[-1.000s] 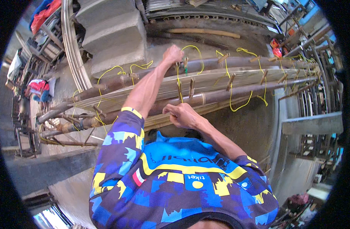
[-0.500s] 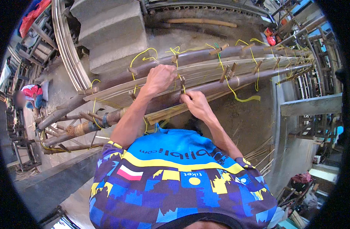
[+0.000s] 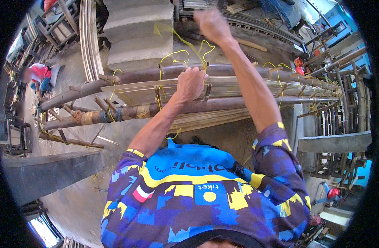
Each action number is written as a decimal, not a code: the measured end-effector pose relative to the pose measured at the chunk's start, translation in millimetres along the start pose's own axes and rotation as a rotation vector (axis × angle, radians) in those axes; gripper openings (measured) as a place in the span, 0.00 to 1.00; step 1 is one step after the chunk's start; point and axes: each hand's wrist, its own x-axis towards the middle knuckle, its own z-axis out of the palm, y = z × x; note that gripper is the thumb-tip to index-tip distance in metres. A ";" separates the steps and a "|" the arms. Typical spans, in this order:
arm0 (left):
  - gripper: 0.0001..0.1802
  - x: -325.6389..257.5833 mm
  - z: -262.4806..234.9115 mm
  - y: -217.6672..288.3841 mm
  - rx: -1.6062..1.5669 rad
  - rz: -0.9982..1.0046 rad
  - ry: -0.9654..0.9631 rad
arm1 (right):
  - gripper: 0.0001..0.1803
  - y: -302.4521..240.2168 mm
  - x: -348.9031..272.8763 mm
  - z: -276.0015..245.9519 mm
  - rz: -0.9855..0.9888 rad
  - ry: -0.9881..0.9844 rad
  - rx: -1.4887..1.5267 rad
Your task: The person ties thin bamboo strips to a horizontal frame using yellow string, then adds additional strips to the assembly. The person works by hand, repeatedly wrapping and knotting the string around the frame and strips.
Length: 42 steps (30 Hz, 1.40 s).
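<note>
A long frame of two brown poles runs across in front of me, the far pole (image 3: 235,70) and the near pole (image 3: 177,108). Flat pale strips (image 3: 247,87) lie lengthwise between them. Yellow straps with short wooden pegs bind the frame at intervals. My left hand (image 3: 191,84) is closed at the far pole, fingertips on a yellow strap (image 3: 205,65). Below that strap, a wooden peg (image 3: 208,91) stands upright by the near pole. Raised past the far pole, my right hand (image 3: 213,25) is smeared by motion; its fingers do not show clearly. A loose strap end (image 3: 164,29) flares left of it.
Concrete steps (image 3: 137,37) rise beyond the frame at left, with long pale slats (image 3: 89,49) beside them. A person (image 3: 41,74) in red crouches at far left. A concrete ledge (image 3: 334,141) juts in at right. A bamboo length (image 3: 251,44) lies on the floor beyond.
My right hand has left the peg at the near pole and swung up and away past the far pole. My left hand stays at the strap. The view has shifted, and a loose strap end now flies up.
</note>
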 end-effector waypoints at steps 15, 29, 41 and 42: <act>0.11 31.4 -27.2 12.8 -0.458 -0.083 0.060 | 0.05 -14.9 -152.7 -4.6 -0.469 -0.272 0.839; 0.20 133.0 1.8 -56.7 -0.051 0.084 -0.256 | 0.14 -62.7 -208.2 47.7 -0.152 -0.257 0.654; 0.07 -55.6 -55.8 -127.4 0.058 0.176 -0.090 | 0.16 -153.2 -158.4 43.2 0.222 0.238 0.946; 0.07 -54.5 -50.4 -126.5 0.028 0.132 -0.166 | 0.16 -150.4 -146.6 36.3 0.318 0.150 1.188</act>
